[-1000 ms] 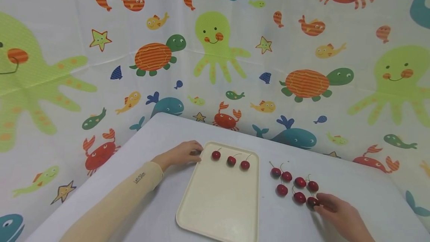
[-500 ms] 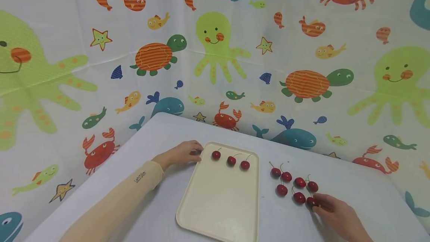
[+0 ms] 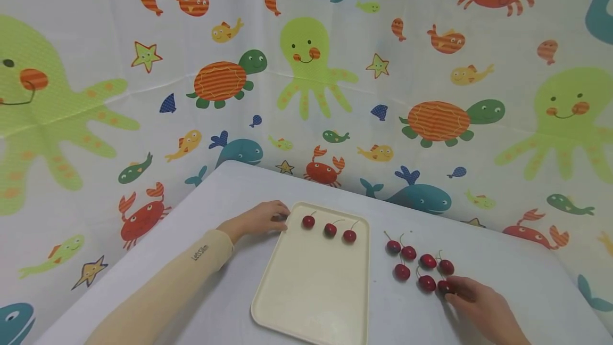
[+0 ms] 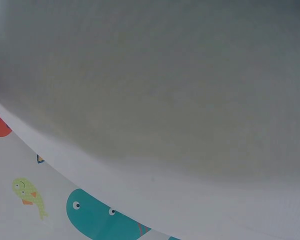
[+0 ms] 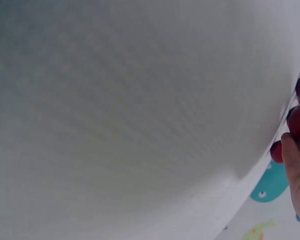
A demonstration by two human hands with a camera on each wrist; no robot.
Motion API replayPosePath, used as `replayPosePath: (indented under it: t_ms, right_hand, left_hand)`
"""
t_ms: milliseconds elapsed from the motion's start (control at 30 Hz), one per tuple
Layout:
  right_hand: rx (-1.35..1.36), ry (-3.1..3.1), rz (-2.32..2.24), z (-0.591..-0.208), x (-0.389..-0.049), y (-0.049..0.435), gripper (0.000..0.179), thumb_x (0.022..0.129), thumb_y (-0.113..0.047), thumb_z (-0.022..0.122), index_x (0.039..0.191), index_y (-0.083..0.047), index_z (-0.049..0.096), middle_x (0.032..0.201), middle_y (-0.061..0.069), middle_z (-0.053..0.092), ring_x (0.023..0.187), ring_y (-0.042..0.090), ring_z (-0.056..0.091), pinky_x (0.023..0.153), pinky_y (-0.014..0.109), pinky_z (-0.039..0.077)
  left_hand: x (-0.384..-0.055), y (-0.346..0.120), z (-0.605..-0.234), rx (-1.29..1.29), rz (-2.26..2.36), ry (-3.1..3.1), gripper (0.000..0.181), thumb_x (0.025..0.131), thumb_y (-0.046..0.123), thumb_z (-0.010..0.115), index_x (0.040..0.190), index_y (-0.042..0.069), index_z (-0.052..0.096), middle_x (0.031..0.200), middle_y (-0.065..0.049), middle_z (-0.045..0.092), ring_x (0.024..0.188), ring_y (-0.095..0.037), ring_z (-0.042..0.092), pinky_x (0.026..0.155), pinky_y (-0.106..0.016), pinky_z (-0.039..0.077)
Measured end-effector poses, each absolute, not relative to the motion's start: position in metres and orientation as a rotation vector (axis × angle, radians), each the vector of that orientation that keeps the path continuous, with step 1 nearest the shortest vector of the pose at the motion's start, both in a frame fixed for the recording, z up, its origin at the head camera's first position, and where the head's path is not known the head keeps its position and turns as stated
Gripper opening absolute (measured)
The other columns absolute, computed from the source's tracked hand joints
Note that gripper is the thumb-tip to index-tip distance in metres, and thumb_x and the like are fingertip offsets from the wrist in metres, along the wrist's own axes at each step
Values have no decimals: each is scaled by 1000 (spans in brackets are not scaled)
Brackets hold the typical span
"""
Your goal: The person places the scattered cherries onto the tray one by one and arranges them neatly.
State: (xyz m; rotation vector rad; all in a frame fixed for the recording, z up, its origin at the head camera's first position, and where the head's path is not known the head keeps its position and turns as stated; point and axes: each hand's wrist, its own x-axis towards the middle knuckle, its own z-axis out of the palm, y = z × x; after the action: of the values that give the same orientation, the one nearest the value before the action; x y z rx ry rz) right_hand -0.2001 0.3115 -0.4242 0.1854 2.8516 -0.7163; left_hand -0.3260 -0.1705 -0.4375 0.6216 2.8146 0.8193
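Observation:
Three dark red cherries with stems lie in a row at the far end of a cream tray: a left cherry, a middle cherry and a right cherry. My left hand holds the tray's far left edge, thumb and fingers bent at the rim. Right of the tray, several more cherries lie loosely grouped on the white table. My right hand pinches the nearest right cherry between thumb and fingers. That cherry also shows at the right wrist view's edge, partly covered by fingers.
The white tabletop runs back to a curtain printed with sea animals. Cherries such as this one lie close beside the pinched one. In the left wrist view, mostly white tabletop shows.
My right hand has shifted slightly left, its fingers settling round the cherry. The left hand, the tray and the other cherries have stayed in place.

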Motion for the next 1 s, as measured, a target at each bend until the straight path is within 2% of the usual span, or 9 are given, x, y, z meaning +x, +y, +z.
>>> replayPosePath:
  t_ms: [333,567,1000]
  right_hand:
    - [174,2919,-776,-407,-199,303,63,80,-46,65,126,-4,52,120,20,59,102,33,58,83,49,53]
    - [103,2949,-883,-397,-197,279,58,83,-37,66,128,-4,51,121,19,59,108,35,58,84,45,53]
    - [34,2998,-986,-394,-200,240,47,81,-31,70,121,-10,57,115,12,63,100,26,63,79,36,56]
  left_hand:
    - [-327,-170,-437,622,803,2820,40,82,28,68,119,14,61,123,1,56,115,-17,52,99,-34,46]
    - [-329,-170,-439,632,797,2822,40,82,28,69,119,14,61,123,1,56,114,-16,52,99,-34,46]
    - [-330,-167,-440,610,804,2835,40,81,28,70,118,15,62,122,0,57,112,-16,53,98,-34,47]
